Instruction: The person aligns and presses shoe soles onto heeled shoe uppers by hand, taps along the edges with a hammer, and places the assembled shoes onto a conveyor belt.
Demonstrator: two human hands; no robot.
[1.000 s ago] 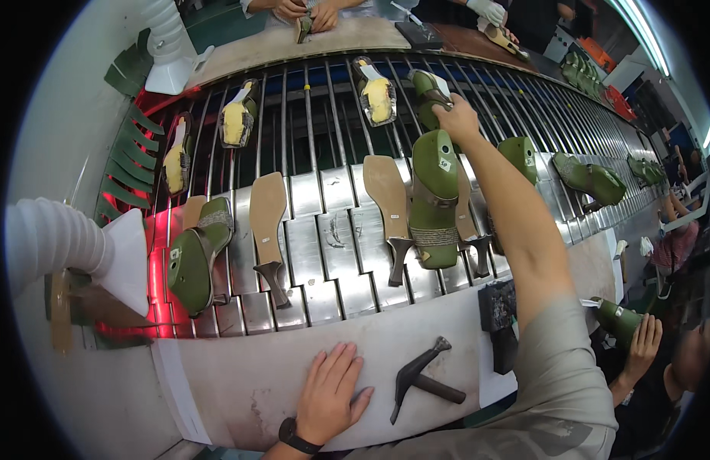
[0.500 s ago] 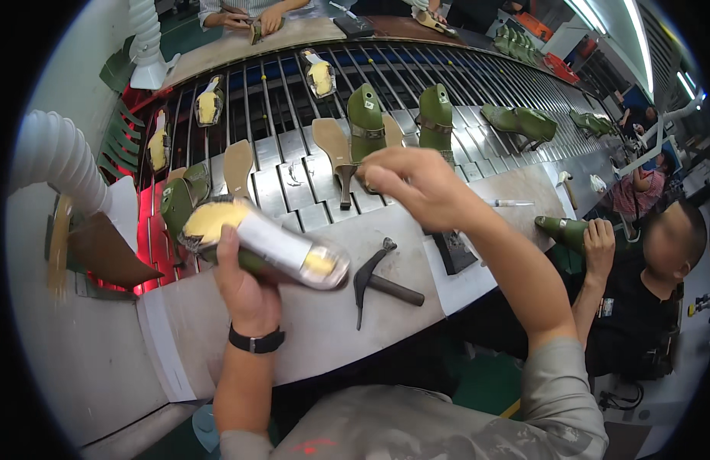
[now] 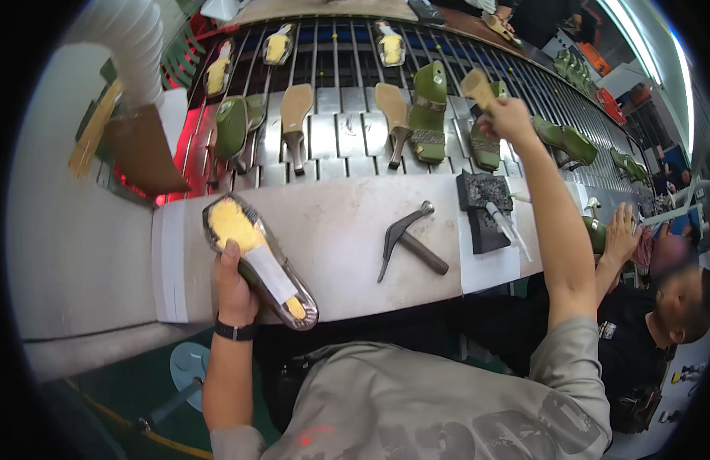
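Note:
My left hand (image 3: 237,293) grips a lasted shoe (image 3: 266,264), its underside turned up, with a yellow forepart, a white strip along the middle and a metallic rim. Over the conveyor, my right hand (image 3: 510,120) is closed on the end of a tan shoe sole (image 3: 476,86). Behind that sole is a green last with a strapped upper (image 3: 485,147). A second green last (image 3: 428,115) stands to its left, beside a tan sole with a heel (image 3: 392,111). On the bench between my hands lies a hammer (image 3: 411,241) with a black head.
A black block (image 3: 477,207) with a white pen-like tool (image 3: 507,228) on it lies right of the hammer. Roller conveyor (image 3: 324,65) carries more lasted shoes and soles. A hose (image 3: 128,46) hangs at left. At right, a co-worker's hand (image 3: 620,230) holds a green last.
The view has shifted, and the scene sits differently in it. My right hand has moved right and lifted a tan sole. The shoe in my left hand now points more toward me.

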